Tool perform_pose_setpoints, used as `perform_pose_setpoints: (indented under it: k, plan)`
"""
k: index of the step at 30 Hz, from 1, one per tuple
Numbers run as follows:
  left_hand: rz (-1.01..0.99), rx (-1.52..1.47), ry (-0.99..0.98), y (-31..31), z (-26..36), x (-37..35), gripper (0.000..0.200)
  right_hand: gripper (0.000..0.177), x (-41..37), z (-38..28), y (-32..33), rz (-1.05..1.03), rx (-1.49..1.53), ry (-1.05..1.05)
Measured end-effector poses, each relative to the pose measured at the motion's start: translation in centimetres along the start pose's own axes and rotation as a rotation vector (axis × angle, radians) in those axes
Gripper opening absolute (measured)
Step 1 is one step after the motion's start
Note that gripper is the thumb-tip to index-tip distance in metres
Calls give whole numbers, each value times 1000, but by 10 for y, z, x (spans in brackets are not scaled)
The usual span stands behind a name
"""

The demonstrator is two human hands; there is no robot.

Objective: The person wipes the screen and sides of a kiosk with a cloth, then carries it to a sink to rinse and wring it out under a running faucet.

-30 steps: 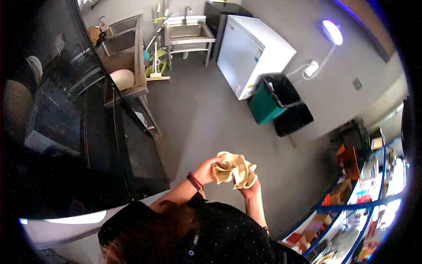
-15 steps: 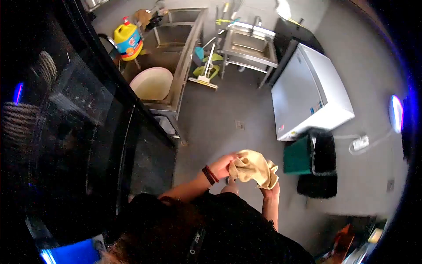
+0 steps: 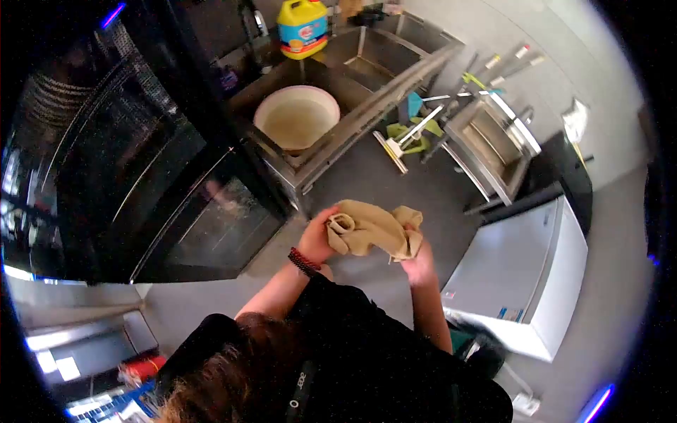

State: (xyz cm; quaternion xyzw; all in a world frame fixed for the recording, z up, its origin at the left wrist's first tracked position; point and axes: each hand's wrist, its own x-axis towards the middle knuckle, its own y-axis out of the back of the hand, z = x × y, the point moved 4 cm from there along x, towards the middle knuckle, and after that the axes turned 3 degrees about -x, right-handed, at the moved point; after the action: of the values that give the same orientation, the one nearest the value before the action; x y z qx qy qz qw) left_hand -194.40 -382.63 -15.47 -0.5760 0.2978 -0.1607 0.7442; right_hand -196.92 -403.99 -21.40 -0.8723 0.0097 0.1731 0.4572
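A crumpled beige cloth [image 3: 370, 227] is stretched between my two hands, in front of my body and above the floor. My left hand [image 3: 319, 236], with a dark red bead bracelet above it, grips the cloth's left end, where the fabric curls into a loop. Its other end is pinched in my right hand [image 3: 419, 262], with folds bunched over the fingers. Ahead and to the left, a round white basin [image 3: 331, 116] with a pinkish rim holds cloudy liquid. It sits inside a steel sink [image 3: 284, 169].
A yellow detergent jug [image 3: 303, 29] stands by the sink. Beyond it are a floor squeegee [image 3: 392, 152], mop handles and a small steel sink [image 3: 518, 180]. A white chest freezer [image 3: 504, 264] is at right, a green bin [image 3: 462, 342] below it. A black glass-fronted cabinet [image 3: 218, 211] borders the left.
My view has turned left, toward the large sink and basin. Both hands still hold the cloth, which is now spread wider between them, and they have come nearer the sink.
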Motion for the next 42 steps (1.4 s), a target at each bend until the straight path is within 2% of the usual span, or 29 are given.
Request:
perform_pose_setpoints:
  k: [3, 4, 7, 9, 10, 12, 13, 15, 16, 17, 19, 21, 23, 24, 25, 26, 27, 28, 29, 31, 33, 35, 36, 37, 39, 40, 42]
  plan:
    - [1, 4, -190, 21, 31, 22, 31, 30, 57, -5, -28, 161, -114, -26]
    - [-130, -54, -189, 26, 40, 31, 31, 28, 67, -14, -62, -40, -221, 95]
    - [68, -54, -201, 40, 70, 62, 31, 27, 138, -36, -100, 70, -196, 56]
    - [61, -102, -182, 47, 86, 92, 31, 31, 179, -52, -137, -5, -247, 128]
    - [137, -98, -203, 60, 98, 105, 32, 31, 200, -61, -150, -27, -296, 159]
    - [288, -76, -242, 46, 118, 124, 40, 31, 231, -78, -185, -66, -403, 169]
    - [271, -20, -246, 38, 132, 138, 51, 30, 251, -82, -192, -128, -512, 164]
    - [155, -52, -155, 15, 156, 164, 58, 25, 278, -83, -216, -301, -811, 218]
    - [63, -65, -116, -3, 167, 176, 64, 27, 290, -75, -224, -344, -924, 233]
    - [-123, -95, -64, -16, 176, 190, 65, 30, 305, -67, -228, -465, -1151, 247]
    - [-79, -67, -172, 0, 196, 219, 62, 31, 313, -51, -249, -706, -1382, 277]
    - [-250, -334, -356, 13, 226, 238, 47, 35, 327, -45, -257, -971, -1585, 419]
    - [-190, -308, -314, 6, 252, 242, 42, 35, 351, -53, -274, -988, -1439, 209]
    - [-250, -390, -284, -1, 261, 242, 38, 33, 374, -55, -273, -870, -1324, 44]
    - [-221, -329, -361, -20, 269, 237, 37, 30, 400, -56, -271, -751, -1208, -119]
    - [-120, -280, -405, -6, 280, 244, 37, 28, 434, -60, -274, -818, -1300, 127]
    - [-14, -233, -449, 8, 292, 250, 38, 26, 471, -58, -275, -783, -1392, 261]
    - [-63, -322, -489, 10, 299, 250, 39, 24, 507, -54, -279, -786, -1355, 262]
    - [-49, -357, -527, 20, 303, 253, 39, 24, 533, -49, -293, -773, -1404, 349]
    - [-33, -406, -615, 37, 314, 260, 40, 40, 581, -26, -315, -798, -1669, 436]
    - [-17, -532, -692, 33, 317, 264, 41, 50, 629, 9, -328, -901, -1841, 613]
    - [2, -669, -706, 34, 325, 273, 41, 57, 652, 34, -351, -980, -1955, 915]
    - [50, -553, -803, 32, 329, 274, 41, 59, 664, 47, -358, -1032, -2060, 873]
    - [54, -567, -813, 37, 333, 277, 41, 58, 666, 54, -369, -1041, -2206, 879]
    - [62, -599, -831, 53, 336, 282, 42, 53, 670, 68, -384, -1218, -2432, 679]
    - [85, -502, -887, 55, 337, 281, 42, 42, 690, 88, -378, -1267, -2523, 710]
    - [143, -331, -988, 49, 341, 276, 41, 39, 698, 97, -384, -1349, -2495, 833]
